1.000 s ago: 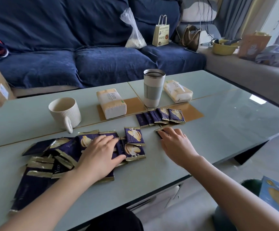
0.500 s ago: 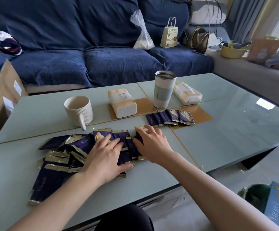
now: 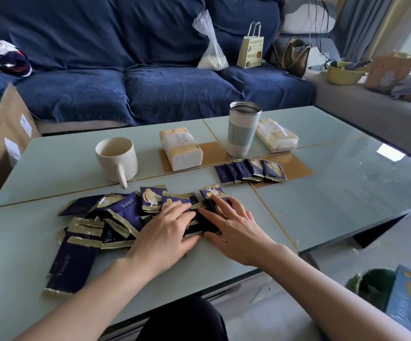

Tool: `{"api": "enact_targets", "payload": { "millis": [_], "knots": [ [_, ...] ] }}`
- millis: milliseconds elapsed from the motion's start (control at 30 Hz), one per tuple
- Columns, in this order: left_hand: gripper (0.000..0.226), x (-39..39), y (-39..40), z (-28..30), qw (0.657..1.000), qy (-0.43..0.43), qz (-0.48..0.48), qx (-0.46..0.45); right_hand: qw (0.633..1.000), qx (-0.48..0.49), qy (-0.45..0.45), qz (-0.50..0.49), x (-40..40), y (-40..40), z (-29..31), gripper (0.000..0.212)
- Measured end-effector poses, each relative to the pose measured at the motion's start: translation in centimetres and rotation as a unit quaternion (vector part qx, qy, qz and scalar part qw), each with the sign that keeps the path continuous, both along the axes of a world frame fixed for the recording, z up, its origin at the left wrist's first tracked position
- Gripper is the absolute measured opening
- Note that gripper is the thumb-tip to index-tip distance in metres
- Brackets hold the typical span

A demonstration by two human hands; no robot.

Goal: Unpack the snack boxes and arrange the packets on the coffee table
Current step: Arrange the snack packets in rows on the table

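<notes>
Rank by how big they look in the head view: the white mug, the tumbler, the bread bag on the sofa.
1. tumbler, the tallest.
2. white mug, close behind; I would not separate them firmly.
3. bread bag, smallest in frame, though it stands farther back on the sofa, so its real size is unsure.

Both hands (left (image 3: 167,232), right (image 3: 234,230)) rest flat on purple packets (image 3: 123,212).
</notes>
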State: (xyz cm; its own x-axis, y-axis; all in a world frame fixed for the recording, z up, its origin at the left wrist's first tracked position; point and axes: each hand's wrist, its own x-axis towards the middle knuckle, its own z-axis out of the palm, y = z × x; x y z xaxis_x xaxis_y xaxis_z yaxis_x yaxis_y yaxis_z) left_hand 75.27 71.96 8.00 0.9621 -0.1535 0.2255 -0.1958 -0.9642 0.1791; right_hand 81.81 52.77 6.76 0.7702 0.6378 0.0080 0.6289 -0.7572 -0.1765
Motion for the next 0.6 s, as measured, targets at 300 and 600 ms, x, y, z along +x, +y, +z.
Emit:
{"api": "enact_targets", "payload": {
  "millis": [300,600],
  "knots": [
    [0.054,0.1,0.7,0.7,0.995,0.037,0.081,0.039,0.999,-0.034,-0.03,-0.002,0.3,1.1,0.0,0.061],
    [0.042,1.0,-1.1,0.5,0.998,0.026,0.035,0.046,0.997,-0.054,-0.048,-0.034,-0.2,-1.6,-0.4,0.06]
  ]
}}
